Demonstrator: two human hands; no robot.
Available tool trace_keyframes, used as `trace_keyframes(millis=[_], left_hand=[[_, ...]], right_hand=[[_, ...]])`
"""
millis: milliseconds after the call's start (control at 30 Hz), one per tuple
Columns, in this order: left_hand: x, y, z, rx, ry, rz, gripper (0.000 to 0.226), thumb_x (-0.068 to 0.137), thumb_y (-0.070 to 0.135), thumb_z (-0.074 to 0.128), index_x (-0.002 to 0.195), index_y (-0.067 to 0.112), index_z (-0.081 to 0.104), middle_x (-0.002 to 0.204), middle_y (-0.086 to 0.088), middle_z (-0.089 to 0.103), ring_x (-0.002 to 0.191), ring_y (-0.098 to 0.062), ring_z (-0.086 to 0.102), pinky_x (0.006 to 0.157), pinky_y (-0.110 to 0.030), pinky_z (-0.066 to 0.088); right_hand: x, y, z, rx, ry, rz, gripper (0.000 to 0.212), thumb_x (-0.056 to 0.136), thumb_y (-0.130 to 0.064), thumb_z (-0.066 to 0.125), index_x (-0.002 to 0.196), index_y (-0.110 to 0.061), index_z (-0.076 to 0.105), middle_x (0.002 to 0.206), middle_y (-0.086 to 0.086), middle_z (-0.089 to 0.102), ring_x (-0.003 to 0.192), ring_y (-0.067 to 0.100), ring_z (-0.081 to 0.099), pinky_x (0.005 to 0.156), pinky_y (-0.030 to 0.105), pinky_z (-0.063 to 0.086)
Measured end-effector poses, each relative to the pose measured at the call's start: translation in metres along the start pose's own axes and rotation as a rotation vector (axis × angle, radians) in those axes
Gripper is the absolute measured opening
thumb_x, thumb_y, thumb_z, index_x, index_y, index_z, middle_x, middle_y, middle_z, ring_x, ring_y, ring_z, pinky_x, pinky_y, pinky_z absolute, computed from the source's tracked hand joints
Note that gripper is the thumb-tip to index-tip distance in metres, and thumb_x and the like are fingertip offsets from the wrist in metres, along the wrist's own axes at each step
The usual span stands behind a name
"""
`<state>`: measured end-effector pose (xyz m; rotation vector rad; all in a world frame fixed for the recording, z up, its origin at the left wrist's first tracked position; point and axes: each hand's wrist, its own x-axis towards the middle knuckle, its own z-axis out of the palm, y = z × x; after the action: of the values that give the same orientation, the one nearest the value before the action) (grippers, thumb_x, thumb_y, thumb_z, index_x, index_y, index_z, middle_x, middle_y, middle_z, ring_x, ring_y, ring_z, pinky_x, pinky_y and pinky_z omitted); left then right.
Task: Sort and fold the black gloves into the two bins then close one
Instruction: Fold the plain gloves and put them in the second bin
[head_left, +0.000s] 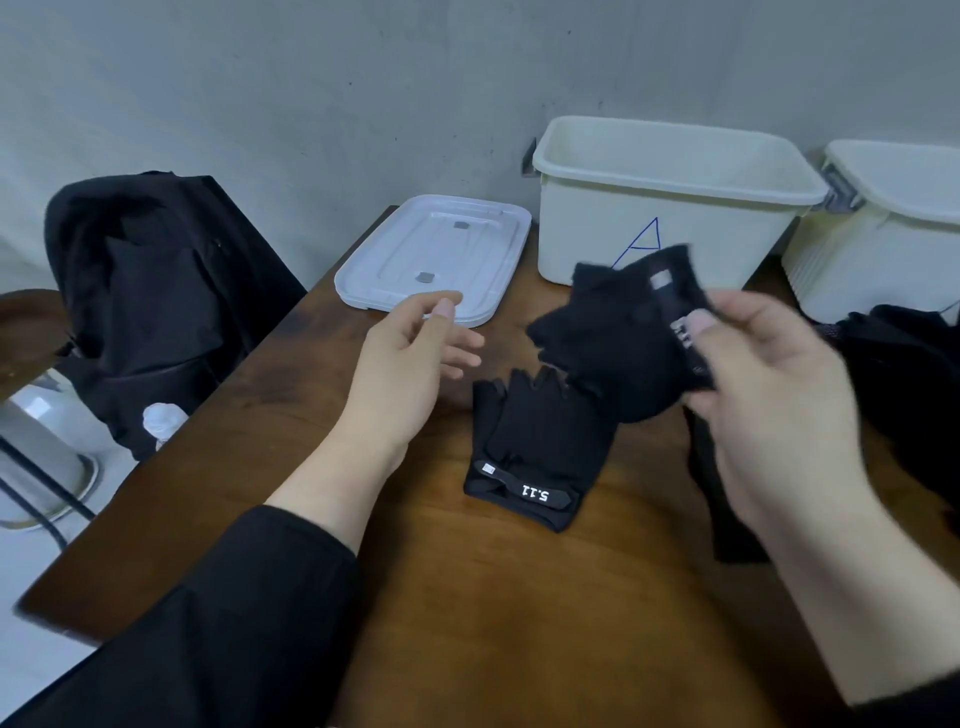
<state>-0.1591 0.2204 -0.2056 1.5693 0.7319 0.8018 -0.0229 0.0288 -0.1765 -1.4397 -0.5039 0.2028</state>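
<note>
My right hand (769, 395) pinches a black fingerless glove (613, 332) by its wrist strap and holds it in the air in front of the bin marked A (670, 208). A second black glove (535, 457) with white lettering on its strap lies flat on the wooden table (519, 597), just below the lifted one. My left hand (410, 358) hovers open above the table, left of both gloves, with nothing in it. A second cream bin (893, 228) stands at the far right. A pile of dark gloves (904, 374) lies in front of it.
A white bin lid (436, 254) lies flat at the table's back left, beside bin A. A black backpack (156, 306) rests on a chair left of the table. A grey wall runs right behind the bins. A dark strip of fabric (722, 499) lies under my right forearm.
</note>
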Motion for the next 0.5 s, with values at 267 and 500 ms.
trace_keyframes(millis=[267, 500], left_hand=[[0.001, -0.016, -0.005, 0.588, -0.385, 0.165, 0.026, 0.09, 0.041, 0.071, 0.116, 0.038, 0.068, 0.115, 0.022, 0.066, 0.111, 0.004, 0.058, 0.107, -0.026, 0.04], [-0.004, -0.014, -0.001, 0.833, -0.516, 0.214, 0.036, 0.087, 0.047, 0.073, 0.122, 0.043, 0.065, 0.117, 0.021, 0.056, 0.106, 0.004, 0.036, 0.108, -0.028, 0.024]], right_hand=[[0.021, -0.016, -0.026, 0.199, -0.041, 0.141, 0.027, 0.101, -0.003, 0.054, 0.123, -0.011, 0.066, 0.115, 0.015, 0.074, 0.109, 0.028, 0.072, 0.09, 0.049, 0.059], [0.027, -0.025, -0.03, -0.108, -0.12, 0.04, 0.022, 0.099, -0.006, 0.056, 0.098, -0.02, 0.073, 0.098, 0.008, 0.078, 0.096, 0.03, 0.075, 0.091, 0.054, 0.058]])
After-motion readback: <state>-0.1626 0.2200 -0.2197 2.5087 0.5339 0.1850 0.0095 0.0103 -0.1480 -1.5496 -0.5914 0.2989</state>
